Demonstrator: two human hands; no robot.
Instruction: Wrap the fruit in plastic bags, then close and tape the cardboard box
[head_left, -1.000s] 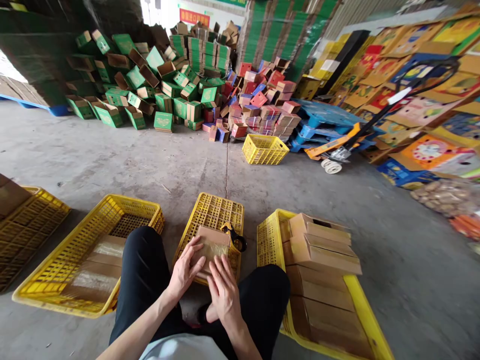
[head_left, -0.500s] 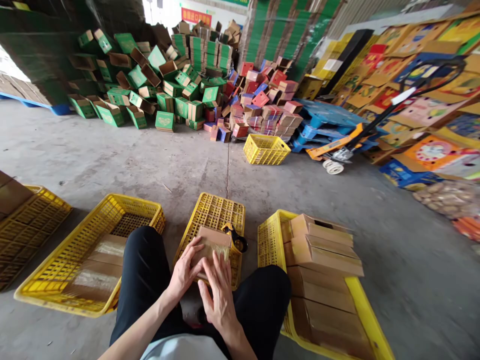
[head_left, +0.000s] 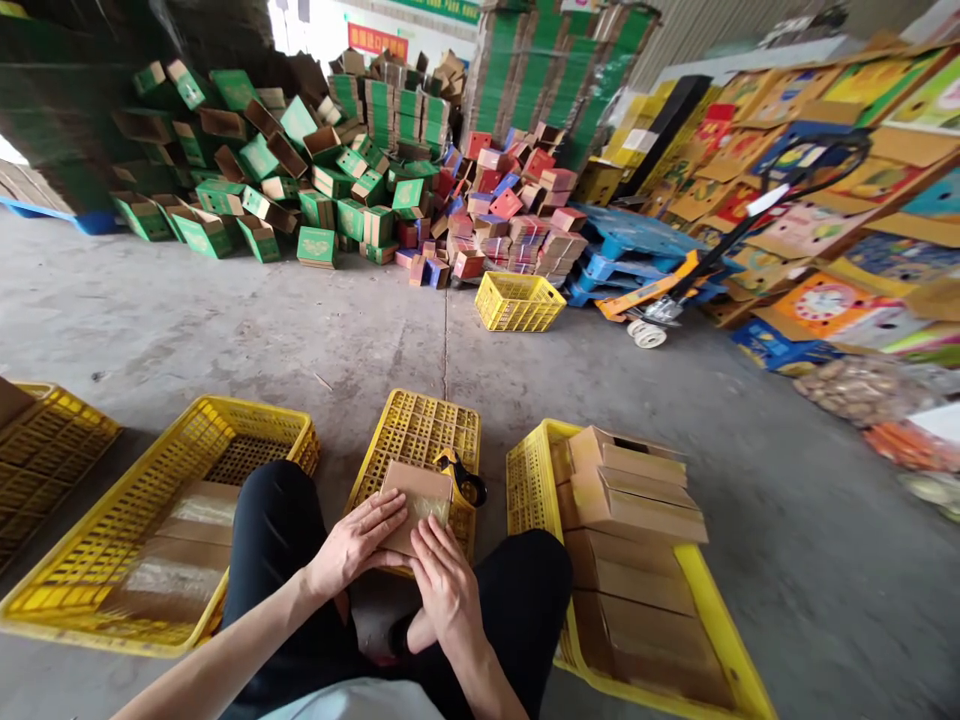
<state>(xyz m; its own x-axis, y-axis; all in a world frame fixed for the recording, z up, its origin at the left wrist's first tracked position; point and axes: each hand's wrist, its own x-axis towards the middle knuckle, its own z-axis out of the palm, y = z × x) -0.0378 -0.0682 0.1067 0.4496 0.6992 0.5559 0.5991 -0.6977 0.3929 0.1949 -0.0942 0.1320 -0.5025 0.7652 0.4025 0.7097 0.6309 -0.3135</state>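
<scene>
Hands at work: our left hand [head_left: 352, 545] and right hand [head_left: 444, 585] press flat, fingers unclenched, on a small cardboard box [head_left: 417, 497]. We rest it on an upturned yellow crate [head_left: 420, 432], beside a tape dispenser [head_left: 466, 482].

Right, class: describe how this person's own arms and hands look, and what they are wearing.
Both the left hand and the right hand are bare: no gloves, and no rings or watch that the picture shows. The forearms are bare too, with no sleeves reaching them. A pale grey top shows at the bottom edge, and black trousers cover both legs.
</scene>
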